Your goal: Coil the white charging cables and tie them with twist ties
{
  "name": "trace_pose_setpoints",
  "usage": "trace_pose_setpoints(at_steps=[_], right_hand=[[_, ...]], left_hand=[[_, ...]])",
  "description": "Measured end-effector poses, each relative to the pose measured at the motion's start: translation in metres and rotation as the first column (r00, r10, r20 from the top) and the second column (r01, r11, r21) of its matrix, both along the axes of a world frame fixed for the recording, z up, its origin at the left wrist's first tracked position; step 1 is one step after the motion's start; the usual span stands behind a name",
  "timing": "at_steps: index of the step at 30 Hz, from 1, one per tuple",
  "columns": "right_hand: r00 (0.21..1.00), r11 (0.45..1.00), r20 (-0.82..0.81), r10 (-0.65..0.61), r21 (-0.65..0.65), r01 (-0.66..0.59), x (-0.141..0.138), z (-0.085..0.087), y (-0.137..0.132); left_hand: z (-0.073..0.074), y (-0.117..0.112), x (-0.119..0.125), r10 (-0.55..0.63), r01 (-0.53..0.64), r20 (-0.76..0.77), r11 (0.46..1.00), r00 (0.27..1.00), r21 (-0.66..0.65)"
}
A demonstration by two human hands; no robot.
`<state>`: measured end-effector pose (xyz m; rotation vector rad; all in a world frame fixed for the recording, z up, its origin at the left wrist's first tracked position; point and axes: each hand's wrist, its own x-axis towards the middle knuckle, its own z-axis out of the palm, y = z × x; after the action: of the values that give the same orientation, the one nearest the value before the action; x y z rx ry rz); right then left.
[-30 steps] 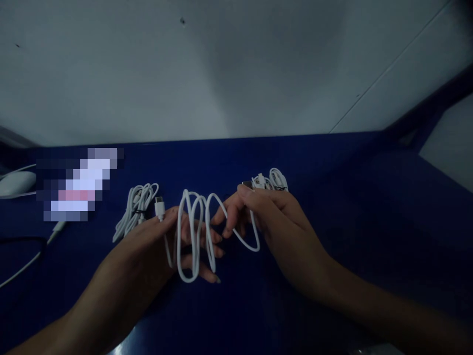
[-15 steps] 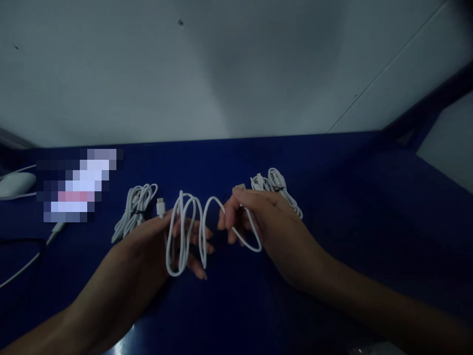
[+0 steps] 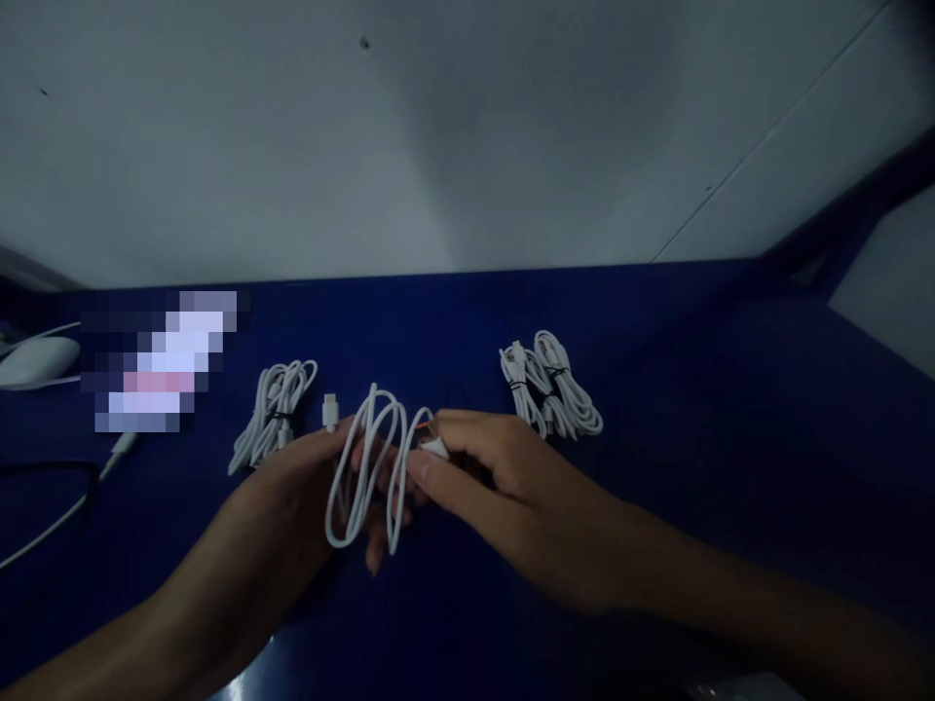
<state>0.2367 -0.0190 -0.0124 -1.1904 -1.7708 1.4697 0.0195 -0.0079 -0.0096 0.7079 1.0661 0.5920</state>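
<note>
A white USB cable (image 3: 395, 497) hangs in loose loops around the fingers of my left hand (image 3: 292, 497). Its small USB-C plug (image 3: 330, 411) sticks up past that thumb. My right hand (image 3: 526, 477) pinches the other end between thumb and forefinger, at a white-bodied USB plug (image 3: 436, 447) with a metal tip. The two hands are close together, with the loops between them. Some left fingers are partly hidden behind the cable and the right hand.
On the blue table (image 3: 620, 350), a tied white cable bundle (image 3: 274, 414) lies at left. Two more tied bundles (image 3: 559, 385) lie at right. Farther left are a blurred-out bright device (image 3: 175, 360), a white mouse (image 3: 40, 362) and cords. A pale wall (image 3: 292, 146) rises behind.
My right hand has moved left and turned, bringing the USB plug up against the loops. The slack between the hands has gathered in. The bundles at right show more fully.
</note>
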Motion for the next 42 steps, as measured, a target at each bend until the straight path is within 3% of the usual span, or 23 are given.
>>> trace_pose_setpoints(at_steps=[4, 17, 42], right_hand=[[0.998, 0.997, 0.018, 0.063, 0.033, -0.064, -0.001, 0.002, -0.001], [0.992, 0.998, -0.124, 0.020, -0.050, -0.026, -0.003, 0.001, -0.003], [0.970, 0.996, -0.244, -0.013, -0.088, -0.009, -0.004, -0.001, -0.004]], left_hand=[[0.002, 0.000, 0.003, 0.019, -0.019, -0.055, 1.000, 0.998, 0.007], [-0.009, 0.000, -0.008, 0.003, -0.004, -0.025, 1.000, 1.000, -0.013], [0.010, -0.001, 0.005, 0.032, -0.032, 0.005, 0.999, 0.999, -0.026]])
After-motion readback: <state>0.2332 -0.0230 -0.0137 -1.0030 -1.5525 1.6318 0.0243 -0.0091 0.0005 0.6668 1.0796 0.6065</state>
